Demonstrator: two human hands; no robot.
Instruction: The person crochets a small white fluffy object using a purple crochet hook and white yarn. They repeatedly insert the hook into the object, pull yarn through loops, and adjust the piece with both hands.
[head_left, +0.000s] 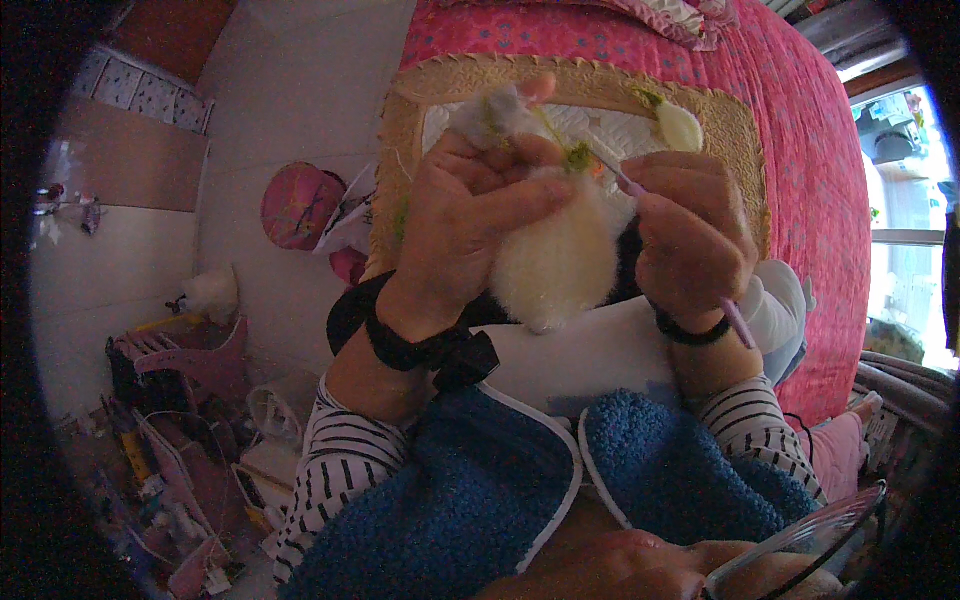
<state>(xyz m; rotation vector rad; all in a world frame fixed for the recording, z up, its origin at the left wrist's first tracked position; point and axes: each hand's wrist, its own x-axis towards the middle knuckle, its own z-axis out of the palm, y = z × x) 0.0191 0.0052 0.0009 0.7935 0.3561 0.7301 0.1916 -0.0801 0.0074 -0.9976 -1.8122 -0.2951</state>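
Observation:
My left hand (457, 217) pinches the top of a fluffy cream piece (559, 262), perhaps crocheted, that hangs below its fingers. Fuzzy green yarn (577, 156) gathers at the piece's top, and a strand runs up to the raised fingers. A greyish-white fuzzy bundle (487, 120) lies at those fingers; its kind is hard to tell. In my right hand (690, 232) is a crochet hook with a purple handle (739, 324), its shaft pointing at the green yarn. The hook's tip is blurred. A smaller cream fuzzy piece (679, 126) with a green top lies beyond my right hand.
A beige ruffled-edge mat (739, 120) lies ahead on a pink patterned bedspread (817, 225). A white soft thing (772, 307) is beside my right wrist. On the floor at left are a round pink container (300, 206) and a pink basket (199, 360) near clutter.

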